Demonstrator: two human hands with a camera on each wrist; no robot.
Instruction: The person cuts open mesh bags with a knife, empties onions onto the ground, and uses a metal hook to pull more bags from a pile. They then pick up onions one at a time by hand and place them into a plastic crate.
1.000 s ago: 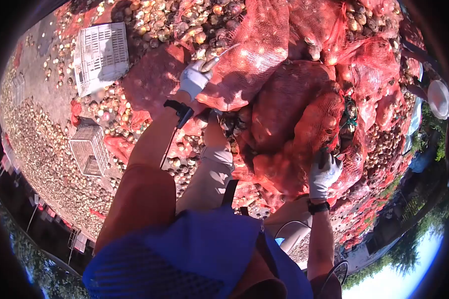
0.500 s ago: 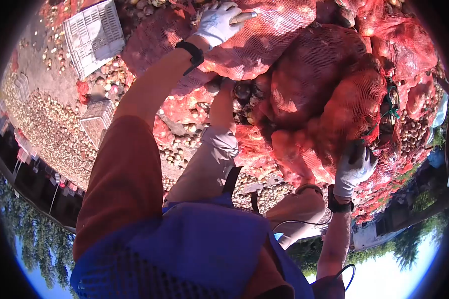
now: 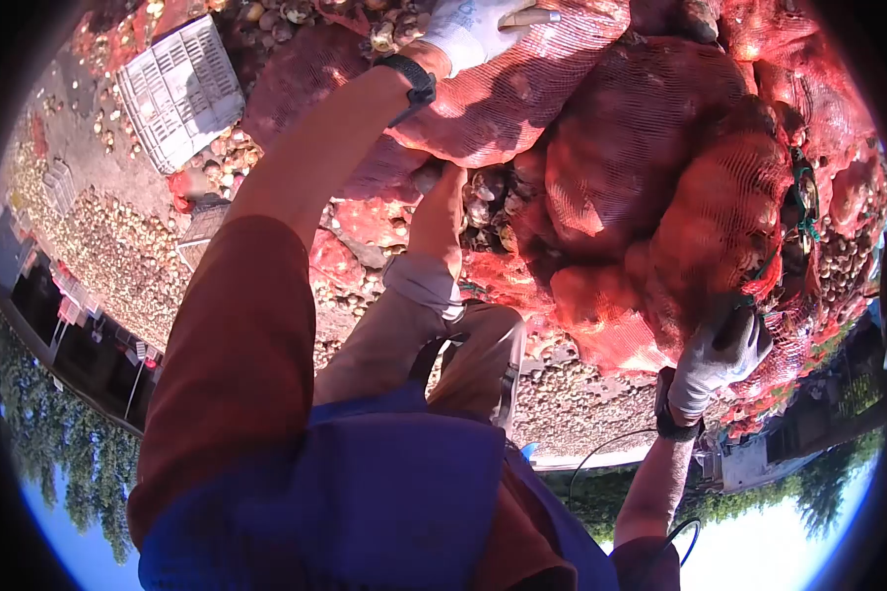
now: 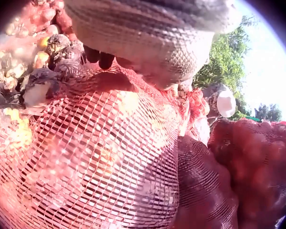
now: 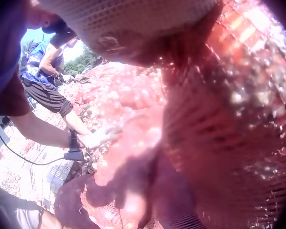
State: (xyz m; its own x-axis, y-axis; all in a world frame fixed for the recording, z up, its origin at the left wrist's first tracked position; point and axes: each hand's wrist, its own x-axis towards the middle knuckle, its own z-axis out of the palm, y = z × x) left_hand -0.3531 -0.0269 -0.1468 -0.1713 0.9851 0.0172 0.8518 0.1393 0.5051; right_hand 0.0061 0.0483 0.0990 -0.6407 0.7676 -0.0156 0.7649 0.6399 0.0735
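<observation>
In the head view, the right hand [image 3: 721,353] is at 4 o'clock. Its grip is clamped on the bunched net at the low end of the round red bag [image 3: 727,207], which bulges up from the hand toward 1 o'clock. The left hand [image 3: 468,32] is near 12 o'clock, right on top of the long red bag [image 3: 508,94]. The picture edge cuts off its fingers, so I cannot tell if its grip is apart or together. A big dark red bag [image 3: 636,138] sits between those two bags. At 10 o'clock is a white crate [image 3: 180,94], with lots of small round bulbs [image 3: 118,241] on the ground below it. The right wrist view shows another person [image 5: 46,71] at 10 o'clock.
</observation>
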